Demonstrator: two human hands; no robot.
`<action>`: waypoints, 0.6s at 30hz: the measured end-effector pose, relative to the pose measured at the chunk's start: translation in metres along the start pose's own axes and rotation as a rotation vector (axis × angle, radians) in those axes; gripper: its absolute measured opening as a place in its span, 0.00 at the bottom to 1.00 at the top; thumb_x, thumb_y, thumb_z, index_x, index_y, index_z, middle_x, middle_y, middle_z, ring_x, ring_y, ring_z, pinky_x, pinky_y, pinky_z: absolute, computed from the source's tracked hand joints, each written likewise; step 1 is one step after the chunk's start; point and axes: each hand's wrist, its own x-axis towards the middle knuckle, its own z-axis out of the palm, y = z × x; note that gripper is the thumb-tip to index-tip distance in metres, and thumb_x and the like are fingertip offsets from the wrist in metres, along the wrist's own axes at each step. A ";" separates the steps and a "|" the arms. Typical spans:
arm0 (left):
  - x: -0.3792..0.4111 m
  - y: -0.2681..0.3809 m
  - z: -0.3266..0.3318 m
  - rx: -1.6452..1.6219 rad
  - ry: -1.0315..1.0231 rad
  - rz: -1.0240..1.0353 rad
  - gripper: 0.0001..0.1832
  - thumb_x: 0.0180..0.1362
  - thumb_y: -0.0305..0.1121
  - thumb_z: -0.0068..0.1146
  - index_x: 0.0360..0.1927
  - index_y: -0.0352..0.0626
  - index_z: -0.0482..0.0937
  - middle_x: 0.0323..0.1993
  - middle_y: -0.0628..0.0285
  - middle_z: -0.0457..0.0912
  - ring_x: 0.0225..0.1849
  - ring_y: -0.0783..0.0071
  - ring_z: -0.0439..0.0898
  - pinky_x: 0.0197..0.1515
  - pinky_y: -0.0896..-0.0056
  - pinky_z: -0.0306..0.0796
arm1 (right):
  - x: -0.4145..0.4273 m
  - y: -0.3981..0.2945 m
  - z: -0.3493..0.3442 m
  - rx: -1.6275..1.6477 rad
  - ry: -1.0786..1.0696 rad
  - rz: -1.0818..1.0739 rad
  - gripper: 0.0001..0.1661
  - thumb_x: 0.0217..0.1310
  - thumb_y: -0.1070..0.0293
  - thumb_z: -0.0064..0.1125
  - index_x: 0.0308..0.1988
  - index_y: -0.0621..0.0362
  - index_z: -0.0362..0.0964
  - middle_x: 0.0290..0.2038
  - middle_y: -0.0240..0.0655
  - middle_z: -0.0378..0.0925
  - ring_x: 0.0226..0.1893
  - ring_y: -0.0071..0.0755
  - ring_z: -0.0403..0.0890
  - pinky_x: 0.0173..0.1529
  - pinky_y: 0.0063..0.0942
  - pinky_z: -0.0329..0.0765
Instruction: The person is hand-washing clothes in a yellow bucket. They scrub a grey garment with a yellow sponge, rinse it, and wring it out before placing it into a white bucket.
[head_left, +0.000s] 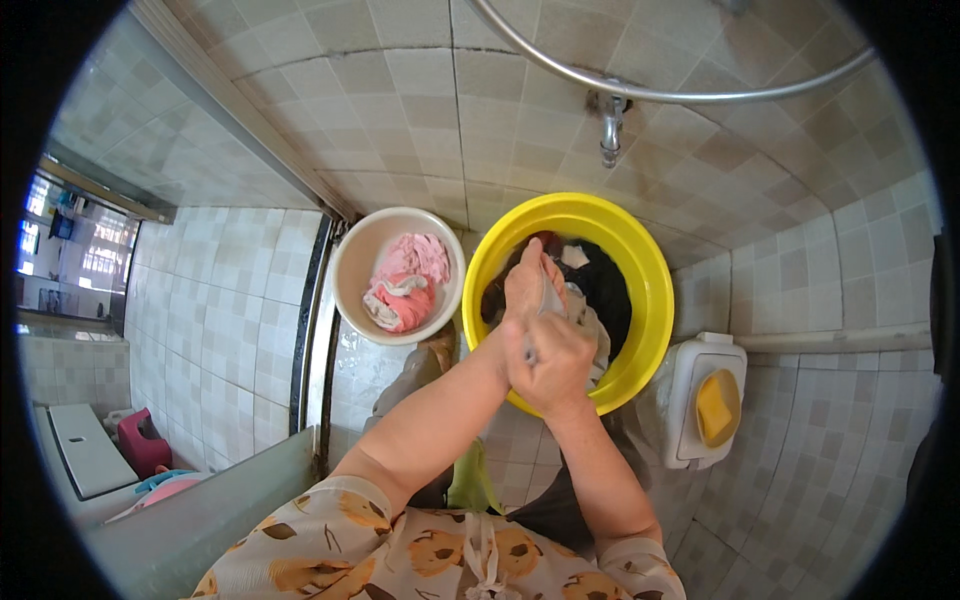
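Note:
Over a yellow plastic tub (651, 300), my two hands are close together on a wet, light-coloured cloth (553, 298). My left hand (525, 289) lies along the cloth, further from me, its fingers pointing away. Nearer to me, my right hand (556, 360) is closed in a fist around the cloth, against my left wrist. Beneath them, dark clothes (604, 281) and a beige cloth (589, 319) lie in the tub. To the left stands a white basin (349, 281) holding a pink garment (420, 259) and a coral-and-white one (401, 304).
A white lidded bin (686, 409) with a dish of yellow soap (714, 409) on top stands right of the tub. A metal tap (611, 135) and a shower hose (675, 97) are on the tiled wall above. A glass panel (225, 502) stands at lower left.

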 end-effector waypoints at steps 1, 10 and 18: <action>-0.001 -0.003 -0.002 0.007 -0.133 -0.015 0.16 0.60 0.45 0.43 0.25 0.45 0.72 0.17 0.61 0.71 0.22 0.65 0.71 0.29 0.68 0.66 | -0.001 -0.003 -0.002 0.034 -0.038 -0.050 0.23 0.55 0.63 0.54 0.13 0.59 0.58 0.12 0.43 0.61 0.14 0.46 0.65 0.20 0.34 0.63; -0.020 0.024 -0.004 -0.080 -0.205 -0.102 0.13 0.61 0.42 0.43 0.30 0.45 0.73 0.24 0.66 0.73 0.27 0.76 0.70 0.32 0.71 0.65 | -0.007 0.029 0.003 -0.017 0.116 0.098 0.17 0.51 0.62 0.56 0.15 0.57 0.65 0.15 0.42 0.68 0.15 0.45 0.71 0.19 0.34 0.65; -0.043 0.055 -0.002 -0.725 -0.434 -0.602 0.15 0.60 0.44 0.45 0.29 0.43 0.75 0.25 0.68 0.71 0.29 0.77 0.68 0.34 0.74 0.63 | 0.017 0.058 -0.019 0.211 0.086 0.636 0.22 0.61 0.55 0.47 0.27 0.64 0.72 0.20 0.43 0.72 0.23 0.44 0.74 0.30 0.34 0.70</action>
